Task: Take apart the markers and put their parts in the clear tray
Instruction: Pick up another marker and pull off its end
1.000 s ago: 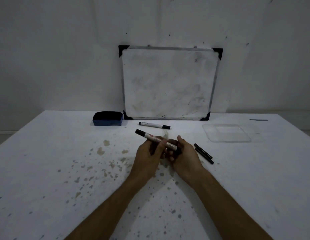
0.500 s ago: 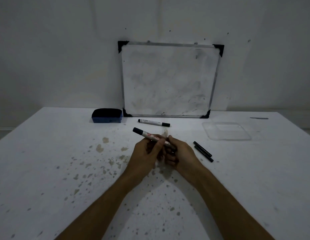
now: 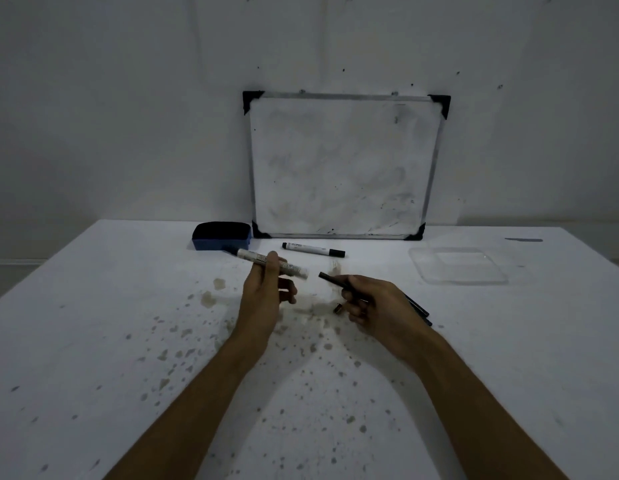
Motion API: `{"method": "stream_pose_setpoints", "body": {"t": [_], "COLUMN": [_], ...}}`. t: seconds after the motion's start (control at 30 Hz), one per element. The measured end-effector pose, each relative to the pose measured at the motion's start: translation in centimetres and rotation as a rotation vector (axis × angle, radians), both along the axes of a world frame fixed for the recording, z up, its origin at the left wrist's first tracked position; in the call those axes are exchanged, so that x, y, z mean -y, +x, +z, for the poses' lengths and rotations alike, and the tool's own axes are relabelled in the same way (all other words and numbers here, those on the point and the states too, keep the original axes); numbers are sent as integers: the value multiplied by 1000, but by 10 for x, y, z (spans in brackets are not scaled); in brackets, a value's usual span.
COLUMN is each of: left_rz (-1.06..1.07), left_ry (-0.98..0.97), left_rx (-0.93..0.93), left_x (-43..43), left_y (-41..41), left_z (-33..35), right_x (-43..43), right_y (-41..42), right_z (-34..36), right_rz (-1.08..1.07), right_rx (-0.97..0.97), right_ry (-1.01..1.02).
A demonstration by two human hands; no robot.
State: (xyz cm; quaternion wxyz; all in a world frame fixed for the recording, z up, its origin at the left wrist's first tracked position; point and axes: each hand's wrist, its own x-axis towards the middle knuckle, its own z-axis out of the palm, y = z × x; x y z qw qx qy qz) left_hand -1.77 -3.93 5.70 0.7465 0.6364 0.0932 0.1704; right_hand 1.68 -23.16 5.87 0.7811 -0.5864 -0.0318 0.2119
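Note:
My left hand point(image 3: 266, 292) holds a white marker barrel point(image 3: 271, 264) above the table, tilted down to the right, its right end open. My right hand point(image 3: 373, 306) grips a thin black ink core point(image 3: 332, 278), its tip pointing left toward the barrel with a small gap between them. A small dark end piece point(image 3: 338, 309) shows at my right fingers. A whole white marker point(image 3: 313, 250) with black ends lies in front of the whiteboard. Two black sticks point(image 3: 420, 310) lie just behind my right hand, partly hidden. The clear tray point(image 3: 457, 266) sits far right.
A whiteboard point(image 3: 342, 168) leans on the wall at the table's back. A blue eraser point(image 3: 221, 236) lies to its left. The white table point(image 3: 93, 341) carries brown stains around the middle. A dark mark point(image 3: 524, 240) lies at the far right edge.
My hands were together on one marker. They have pulled apart: the left hand keeps the white barrel and the right hand has drawn the black core out to the right.

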Motion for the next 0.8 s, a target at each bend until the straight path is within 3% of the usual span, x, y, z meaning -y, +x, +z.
{"method": "stream_pose_setpoints", "body": {"t": [0.07,0.23,0.4,0.47,0.63,0.8], "left_rz": [-8,-98,-3,36,-33,-29], "left_ry": [41,407,1024,1182,1284,1345], "left_rx": [-76,-123,-16,-34,-107,-138], "left_x": [-7,-14,-8,-7,-8,-10], "left_y": [2,-2,-2,-1,0,4], "left_z": [0,-6,-20,-26,-35,-40], "right_x": [4,15,11,8,1,0], "right_y": [3,9,11,12,13,2], "right_z": [-2,-11,-21,-25,-33,-29], "right_rz": [-29,-134,-317,-363,-370,-385], "right_rx": [3,154,442,514,642,643], "right_ry": [-25,-211,-457,-512,-650,-647]}}
